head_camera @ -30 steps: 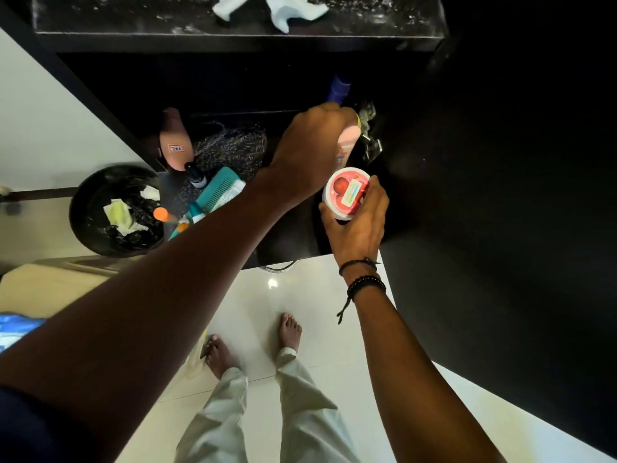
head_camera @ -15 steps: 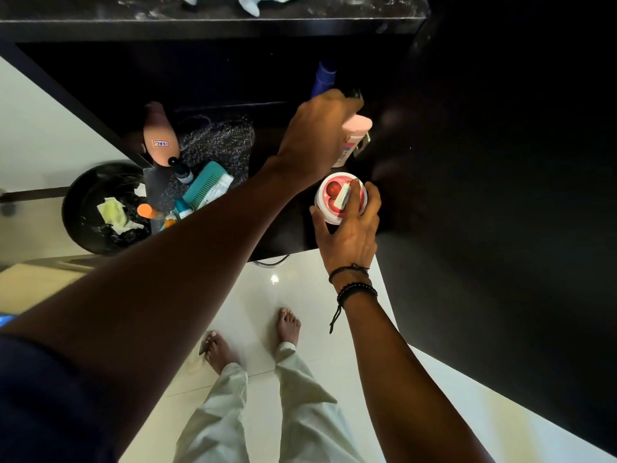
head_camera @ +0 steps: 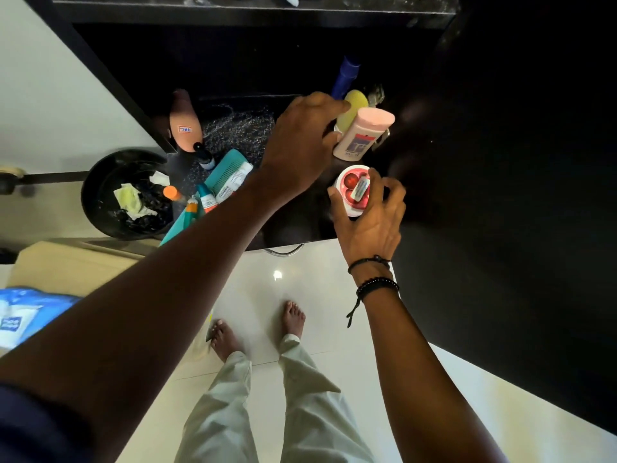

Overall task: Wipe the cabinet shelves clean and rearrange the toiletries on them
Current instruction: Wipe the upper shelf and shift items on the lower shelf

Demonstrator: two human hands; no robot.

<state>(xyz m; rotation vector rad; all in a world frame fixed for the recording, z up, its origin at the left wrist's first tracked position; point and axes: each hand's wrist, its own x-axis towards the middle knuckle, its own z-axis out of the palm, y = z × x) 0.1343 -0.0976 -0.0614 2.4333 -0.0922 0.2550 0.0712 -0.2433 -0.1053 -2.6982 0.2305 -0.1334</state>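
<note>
Left hand [head_camera: 302,147] curled around pink-capped bottle [head_camera: 362,133], right hand [head_camera: 369,217] just below it, fingers half open around round red-and-white tub [head_camera: 354,190], dark cabinet wall [head_camera: 500,195] close beside right hand

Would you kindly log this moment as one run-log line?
left hand: holds pink-capped bottle | right hand: holds red-lidded jar | shelf: toiletries at left

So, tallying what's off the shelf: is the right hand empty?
No, the right hand grips a round red-and-white jar.
</note>
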